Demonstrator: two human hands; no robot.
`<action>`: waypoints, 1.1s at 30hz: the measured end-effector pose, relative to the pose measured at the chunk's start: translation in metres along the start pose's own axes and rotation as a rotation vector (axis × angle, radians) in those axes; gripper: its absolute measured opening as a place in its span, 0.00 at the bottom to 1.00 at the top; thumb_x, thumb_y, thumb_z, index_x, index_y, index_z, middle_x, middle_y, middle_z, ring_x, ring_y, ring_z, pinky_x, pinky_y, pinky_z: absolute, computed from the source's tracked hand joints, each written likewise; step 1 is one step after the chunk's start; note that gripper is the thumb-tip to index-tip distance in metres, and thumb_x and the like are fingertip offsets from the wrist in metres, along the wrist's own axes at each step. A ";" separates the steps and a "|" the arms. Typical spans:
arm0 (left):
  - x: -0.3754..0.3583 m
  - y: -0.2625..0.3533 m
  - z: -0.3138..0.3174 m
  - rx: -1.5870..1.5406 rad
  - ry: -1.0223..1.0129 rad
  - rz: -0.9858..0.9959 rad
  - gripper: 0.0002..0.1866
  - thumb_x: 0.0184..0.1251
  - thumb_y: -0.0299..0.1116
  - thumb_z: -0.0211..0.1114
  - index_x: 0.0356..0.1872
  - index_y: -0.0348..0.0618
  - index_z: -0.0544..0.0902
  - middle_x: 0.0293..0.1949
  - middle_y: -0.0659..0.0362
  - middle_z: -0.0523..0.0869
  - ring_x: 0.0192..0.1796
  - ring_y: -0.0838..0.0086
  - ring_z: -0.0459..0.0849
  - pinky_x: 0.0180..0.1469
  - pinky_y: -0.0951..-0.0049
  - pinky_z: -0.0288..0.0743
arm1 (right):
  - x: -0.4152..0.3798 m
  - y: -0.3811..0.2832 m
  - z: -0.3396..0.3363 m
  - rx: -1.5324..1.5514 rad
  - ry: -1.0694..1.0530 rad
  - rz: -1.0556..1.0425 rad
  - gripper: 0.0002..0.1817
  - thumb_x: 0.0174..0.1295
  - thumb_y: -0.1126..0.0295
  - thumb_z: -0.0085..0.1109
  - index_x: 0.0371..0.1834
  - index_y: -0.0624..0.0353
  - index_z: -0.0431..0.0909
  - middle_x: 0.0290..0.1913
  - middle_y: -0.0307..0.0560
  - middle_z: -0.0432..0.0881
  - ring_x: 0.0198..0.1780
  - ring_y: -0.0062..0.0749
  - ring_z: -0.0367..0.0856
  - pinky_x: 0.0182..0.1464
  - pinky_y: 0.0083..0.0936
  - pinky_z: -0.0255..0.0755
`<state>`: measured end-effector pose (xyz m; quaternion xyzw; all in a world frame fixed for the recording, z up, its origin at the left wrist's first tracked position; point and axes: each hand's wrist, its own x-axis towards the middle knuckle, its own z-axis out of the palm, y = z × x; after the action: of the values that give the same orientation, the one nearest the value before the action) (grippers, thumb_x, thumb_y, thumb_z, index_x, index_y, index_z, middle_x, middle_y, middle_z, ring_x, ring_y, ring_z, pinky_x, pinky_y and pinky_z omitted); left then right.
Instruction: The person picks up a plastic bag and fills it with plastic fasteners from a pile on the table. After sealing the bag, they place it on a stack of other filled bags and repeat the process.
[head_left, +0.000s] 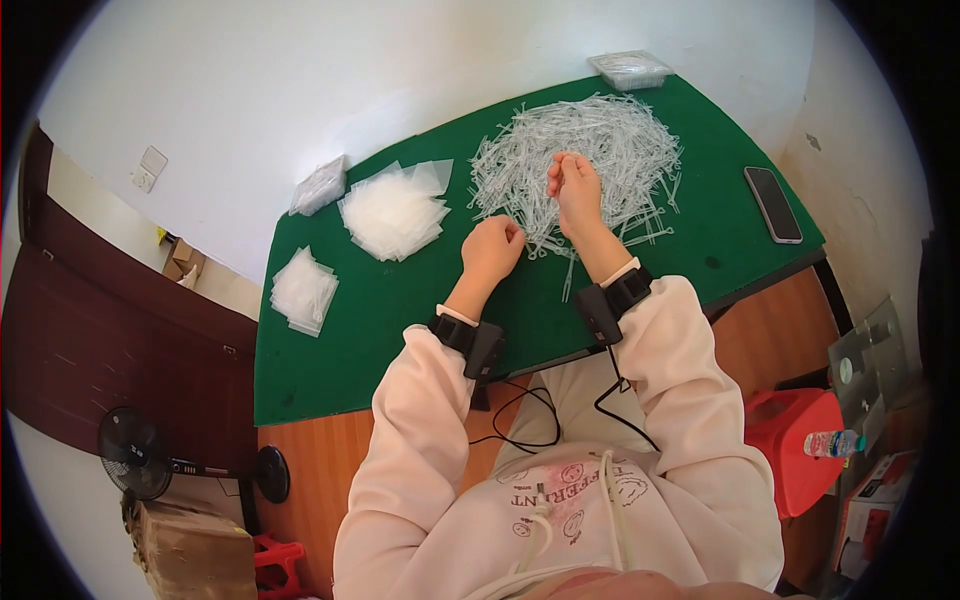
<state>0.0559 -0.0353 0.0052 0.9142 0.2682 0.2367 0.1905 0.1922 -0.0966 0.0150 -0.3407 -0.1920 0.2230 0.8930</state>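
Observation:
A broad heap of thin clear plastic sticks [620, 135], some with small looped or widened ends, covers the far middle of the green table. Over the near part of this heap is my right hand [577, 197], its fingers curled together. My left hand [490, 248] is closed at the heap's lower left edge, knuckles up. Whether either hand holds a stick is too small to make out. Left of my left hand lies a pile of clear plastic bags [392, 213]. A smaller stack of bags [303, 291] sits farther left.
Filled clear packs stand at the table's back edge, one pack [318, 186] left and a plastic box [631, 70] right. A phone [773, 205] lies at the right. Black cables [545, 400] hang near my lap. A red stool [795, 440] with a bottle [833, 444] is at right.

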 end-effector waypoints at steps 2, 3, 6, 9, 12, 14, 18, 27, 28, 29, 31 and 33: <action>0.000 0.000 0.000 -0.075 0.097 0.083 0.13 0.46 0.39 0.65 0.30 0.42 0.79 0.27 0.58 0.81 0.30 0.67 0.80 0.33 0.73 0.72 | 0.000 0.000 -0.001 0.004 0.004 -0.007 0.10 0.65 0.70 0.40 0.36 0.63 0.70 0.23 0.39 0.72 0.18 0.16 0.64 0.19 0.14 0.60; -0.001 0.003 -0.002 -0.074 0.094 0.082 0.13 0.46 0.39 0.65 0.30 0.42 0.79 0.27 0.58 0.81 0.30 0.67 0.80 0.33 0.73 0.72 | 0.000 0.000 -0.001 0.005 0.007 -0.005 0.10 0.65 0.70 0.40 0.36 0.63 0.70 0.23 0.39 0.72 0.18 0.16 0.64 0.19 0.14 0.60; -0.005 0.025 -0.012 -0.162 -0.008 0.458 0.15 0.48 0.39 0.65 0.37 0.43 0.78 0.40 0.55 0.80 0.44 0.61 0.77 0.44 0.68 0.70 | 0.000 -0.003 -0.002 0.007 -0.036 -0.033 0.09 0.66 0.68 0.40 0.38 0.62 0.69 0.24 0.38 0.71 0.21 0.18 0.65 0.23 0.15 0.62; -0.016 0.044 -0.010 -0.134 -0.132 0.820 0.17 0.48 0.41 0.65 0.39 0.45 0.79 0.50 0.54 0.75 0.56 0.55 0.69 0.54 0.60 0.63 | 0.000 -0.007 -0.001 -0.007 -0.034 -0.079 0.10 0.66 0.68 0.40 0.38 0.62 0.69 0.24 0.38 0.71 0.21 0.18 0.65 0.23 0.15 0.62; -0.019 0.035 0.002 0.005 -0.146 0.796 0.18 0.51 0.40 0.65 0.44 0.47 0.79 0.53 0.49 0.71 0.60 0.49 0.63 0.59 0.54 0.58 | -0.003 -0.009 0.002 -0.014 -0.023 -0.099 0.10 0.66 0.68 0.40 0.37 0.63 0.70 0.24 0.38 0.71 0.20 0.17 0.65 0.22 0.15 0.61; -0.012 0.022 0.006 0.081 -0.089 0.734 0.19 0.50 0.40 0.65 0.45 0.48 0.79 0.54 0.49 0.72 0.60 0.50 0.63 0.59 0.55 0.59 | -0.002 -0.008 0.003 -0.009 0.004 -0.099 0.10 0.65 0.69 0.40 0.36 0.64 0.71 0.23 0.38 0.72 0.18 0.16 0.64 0.20 0.14 0.60; 0.001 -0.008 0.011 0.186 0.057 0.540 0.21 0.48 0.40 0.66 0.46 0.50 0.78 0.53 0.49 0.72 0.59 0.52 0.66 0.57 0.57 0.61 | -0.001 -0.004 0.000 0.002 -0.017 -0.078 0.10 0.65 0.69 0.41 0.36 0.64 0.71 0.22 0.38 0.72 0.18 0.16 0.64 0.20 0.14 0.60; 0.002 -0.021 0.021 -0.039 0.142 0.339 0.19 0.51 0.34 0.64 0.46 0.42 0.77 0.50 0.49 0.75 0.52 0.54 0.73 0.54 0.64 0.67 | 0.007 0.013 -0.009 -0.159 -0.109 0.061 0.09 0.65 0.68 0.43 0.36 0.60 0.71 0.22 0.37 0.71 0.18 0.17 0.65 0.20 0.14 0.58; 0.002 -0.023 0.023 -0.036 0.151 0.357 0.18 0.51 0.34 0.64 0.45 0.41 0.77 0.50 0.48 0.75 0.52 0.54 0.73 0.54 0.64 0.67 | 0.007 0.014 -0.011 -0.201 -0.163 0.108 0.09 0.65 0.67 0.44 0.35 0.60 0.71 0.22 0.37 0.71 0.18 0.18 0.65 0.20 0.14 0.59; 0.000 -0.019 0.018 -0.033 0.119 0.318 0.20 0.52 0.35 0.63 0.48 0.41 0.75 0.51 0.47 0.73 0.54 0.53 0.71 0.55 0.62 0.65 | 0.008 0.018 -0.012 -0.246 -0.221 0.154 0.09 0.64 0.67 0.45 0.35 0.59 0.71 0.22 0.37 0.70 0.18 0.18 0.65 0.20 0.15 0.59; -0.012 -0.010 0.005 0.057 0.113 0.294 0.25 0.55 0.40 0.61 0.54 0.42 0.70 0.56 0.45 0.68 0.60 0.51 0.65 0.60 0.57 0.59 | 0.004 0.018 -0.012 -0.221 -0.379 0.362 0.09 0.66 0.64 0.44 0.36 0.56 0.70 0.23 0.34 0.70 0.21 0.18 0.66 0.22 0.16 0.60; -0.033 -0.014 -0.006 0.150 0.162 0.284 0.28 0.57 0.44 0.58 0.58 0.43 0.66 0.59 0.44 0.65 0.64 0.51 0.60 0.62 0.53 0.55 | -0.004 0.012 -0.008 -0.214 -0.508 0.458 0.10 0.66 0.62 0.43 0.35 0.55 0.69 0.23 0.34 0.69 0.22 0.19 0.66 0.24 0.17 0.60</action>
<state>0.0222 -0.0420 -0.0075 0.9324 0.1677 0.3137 0.0642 0.1896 -0.0948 -0.0001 -0.4003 -0.3487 0.4733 0.7029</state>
